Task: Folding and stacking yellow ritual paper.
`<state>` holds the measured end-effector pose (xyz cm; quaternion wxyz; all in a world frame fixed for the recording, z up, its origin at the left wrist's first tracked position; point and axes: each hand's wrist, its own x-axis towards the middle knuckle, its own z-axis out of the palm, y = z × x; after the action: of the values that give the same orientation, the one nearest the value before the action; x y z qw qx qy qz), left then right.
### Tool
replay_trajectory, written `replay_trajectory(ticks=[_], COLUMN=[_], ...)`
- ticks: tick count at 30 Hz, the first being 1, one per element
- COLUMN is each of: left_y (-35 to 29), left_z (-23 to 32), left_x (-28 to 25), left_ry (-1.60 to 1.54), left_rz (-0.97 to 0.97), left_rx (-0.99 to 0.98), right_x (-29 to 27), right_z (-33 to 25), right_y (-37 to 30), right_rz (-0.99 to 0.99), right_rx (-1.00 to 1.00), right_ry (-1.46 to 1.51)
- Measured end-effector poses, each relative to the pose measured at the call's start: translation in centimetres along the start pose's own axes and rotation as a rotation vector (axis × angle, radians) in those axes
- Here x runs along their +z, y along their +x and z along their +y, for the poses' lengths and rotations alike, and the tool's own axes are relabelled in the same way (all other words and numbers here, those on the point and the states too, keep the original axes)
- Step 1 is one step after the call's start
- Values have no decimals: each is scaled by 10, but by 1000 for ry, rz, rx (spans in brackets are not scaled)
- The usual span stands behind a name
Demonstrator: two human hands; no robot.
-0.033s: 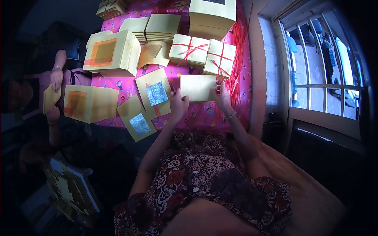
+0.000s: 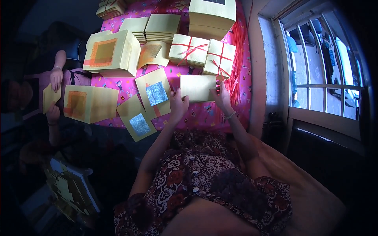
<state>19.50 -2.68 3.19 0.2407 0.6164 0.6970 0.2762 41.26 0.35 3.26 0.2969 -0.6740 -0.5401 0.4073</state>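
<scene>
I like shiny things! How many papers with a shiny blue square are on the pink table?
2. One blue-square sheet lies beside the left hand; the other blue-square sheet sits lower left, at the pink table's near edge. Stacks may hide more.

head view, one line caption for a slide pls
Both hands, left hand and right hand, hold a yellow paper stack on a pink cloth.

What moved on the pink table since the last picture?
Nothing visibly moved. The left hand and right hand hold the plain yellow paper stack by its two ends, just as before. The red-tied bundles and silver-square sheets lie where they were on the pink cloth.
</scene>
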Motion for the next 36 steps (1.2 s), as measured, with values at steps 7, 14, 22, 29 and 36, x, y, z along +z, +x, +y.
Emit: replay_trajectory(ticks=[7,14,22,29,36], left_y=[-6,-6,-11,-8,2], left_z=[-11,-12,-19,-18,-25], left_x=[12,10,19,10,-30], left_ry=[-13,-47,-20,-18,-260], left_rz=[21,-105,27,20,-123], left_rx=[15,-34,5,34,-199], right_x=[5,7,9,9,3], right_z=[12,20,7,24,14], right_y=[7,8,3,9,10], right_rz=[0,-10,18,-8,-40], right_rx=[-10,-6,-29,7,118], right_ry=[-25,10,-40,-54,52])
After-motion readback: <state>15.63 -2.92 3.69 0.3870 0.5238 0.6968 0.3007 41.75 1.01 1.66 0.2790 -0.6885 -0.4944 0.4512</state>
